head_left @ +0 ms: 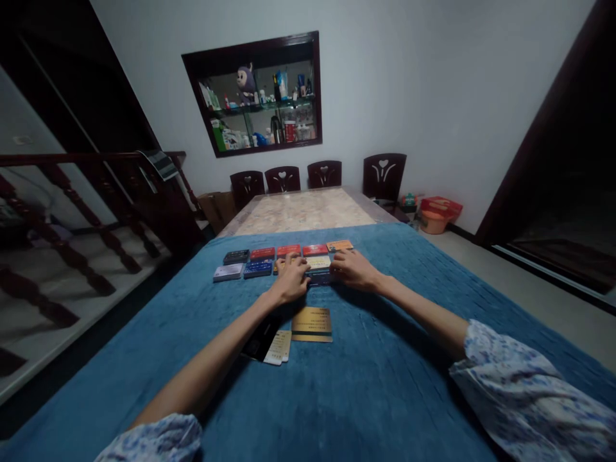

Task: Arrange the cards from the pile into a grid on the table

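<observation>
My left hand [291, 280] curls its fingers against the left side of a pale-yellow-topped card stack [318, 262]. On that stack's right side, the bent fingers of my right hand [355, 269] press in. A dark card edge [319, 280] shows between the hands. Partly behind my left fingers is a yellowish stack. A blue card stack [258, 269] and a lavender card stack [228, 273] lie to the left. Farther back are a dark stack [236, 256], several red stacks [289, 250] and an orange card [339, 245]. Nearer me lies a gold card [312, 324].
A black card [261, 341] and cream cards [279, 348] overlap under my left forearm. The blue cloth [385, 385] covers the table's near part; bare marble-patterned tabletop [308, 210] shows beyond. Several dark chairs [384, 174] stand behind, and a railing [72, 256] runs along the left.
</observation>
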Demonstrator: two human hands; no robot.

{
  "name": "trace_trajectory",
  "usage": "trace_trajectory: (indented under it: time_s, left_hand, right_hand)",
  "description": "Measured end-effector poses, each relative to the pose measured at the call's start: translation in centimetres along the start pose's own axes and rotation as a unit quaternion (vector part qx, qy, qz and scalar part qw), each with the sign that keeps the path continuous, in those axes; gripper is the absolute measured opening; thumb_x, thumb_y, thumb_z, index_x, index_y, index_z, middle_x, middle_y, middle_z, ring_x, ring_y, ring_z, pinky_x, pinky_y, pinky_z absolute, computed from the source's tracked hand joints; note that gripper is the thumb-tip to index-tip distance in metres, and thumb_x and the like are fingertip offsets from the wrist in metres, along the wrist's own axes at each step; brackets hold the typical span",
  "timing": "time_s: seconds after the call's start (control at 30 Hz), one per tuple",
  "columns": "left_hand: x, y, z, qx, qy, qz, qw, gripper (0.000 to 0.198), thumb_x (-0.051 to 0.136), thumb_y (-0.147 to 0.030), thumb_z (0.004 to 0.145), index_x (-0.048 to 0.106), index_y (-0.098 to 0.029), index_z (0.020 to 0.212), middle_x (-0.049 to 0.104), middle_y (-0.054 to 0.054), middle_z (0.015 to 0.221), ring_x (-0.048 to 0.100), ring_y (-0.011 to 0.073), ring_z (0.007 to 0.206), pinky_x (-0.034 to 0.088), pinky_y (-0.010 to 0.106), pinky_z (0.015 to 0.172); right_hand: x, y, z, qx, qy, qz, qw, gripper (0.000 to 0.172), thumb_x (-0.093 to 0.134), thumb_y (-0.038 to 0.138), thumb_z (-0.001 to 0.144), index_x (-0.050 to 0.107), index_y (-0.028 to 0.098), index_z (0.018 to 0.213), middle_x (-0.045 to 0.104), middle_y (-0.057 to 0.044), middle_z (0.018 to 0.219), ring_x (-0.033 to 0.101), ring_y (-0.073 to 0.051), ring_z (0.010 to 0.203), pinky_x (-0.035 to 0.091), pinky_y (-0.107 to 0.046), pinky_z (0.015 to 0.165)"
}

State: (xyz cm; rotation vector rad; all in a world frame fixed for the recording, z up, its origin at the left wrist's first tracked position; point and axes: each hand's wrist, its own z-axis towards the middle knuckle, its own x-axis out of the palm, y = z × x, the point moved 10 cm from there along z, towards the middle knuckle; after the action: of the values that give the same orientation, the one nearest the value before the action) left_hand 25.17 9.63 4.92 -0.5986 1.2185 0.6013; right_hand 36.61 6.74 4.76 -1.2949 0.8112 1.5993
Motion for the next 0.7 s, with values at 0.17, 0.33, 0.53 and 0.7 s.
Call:
trace_trajectory:
  time_s: [0.17,0.33,0.53,0.7]
  left_hand:
    - [-0.5,-0.2,-3.1,0.005,-0.001,-0.011,1.0,0.03,0.059,-0.02,0.086,0.068,-0.024,0.115,0.06,0.009,0.132,0.032,0.0348,0.137,0.024,0.059,0.107]
    - [-0.8,-0.9,-5.9,0.026,-0.005,-0.026,0.999,0.029,0.058,-0.018,0.086,0.068,-0.023,0.112,0.062,0.01,0.127,0.033,0.0377,0.137,0.024,0.063,0.108]
    - [-0.8,-1.9,-9.1,0.051,-0.009,-0.035,0.998,0.025,0.057,-0.016,0.087,0.068,-0.022,0.108,0.064,0.009,0.121,0.035,0.0374,0.135,0.025,0.066,0.105]
    - [-1.1,-2.8,-11.1,0.07,-0.023,-0.047,0.996,0.02,0.055,-0.019,0.09,0.069,-0.021,0.104,0.066,0.009,0.115,0.036,0.036,0.133,0.025,0.064,0.105]
  right_hand:
    - [0.0,3.4,-1.1,-0.035,-0.017,0.033,0.999,0.022,0.051,0.019,0.093,0.07,0.021,0.101,0.067,-0.01,0.107,0.052,-0.025,0.104,0.033,-0.034,0.081]
    - [0.1,6.5,-2.3,-0.072,-0.043,0.067,0.994,0.017,0.054,0.019,0.092,0.07,0.02,0.1,0.067,-0.008,0.102,0.051,-0.024,0.101,0.031,-0.035,0.079]
    - [-0.1,9.1,-3.9,-0.11,-0.06,0.095,0.988,0.017,0.055,0.029,0.095,0.069,0.019,0.098,0.067,-0.009,0.1,0.05,-0.022,0.095,0.03,-0.034,0.076]
    - [-0.3,10.3,-5.0,-0.137,-0.054,0.119,0.982,0.02,0.056,0.034,0.094,0.069,0.019,0.095,0.066,-0.009,0.1,0.05,-0.022,0.094,0.031,-0.035,0.077]
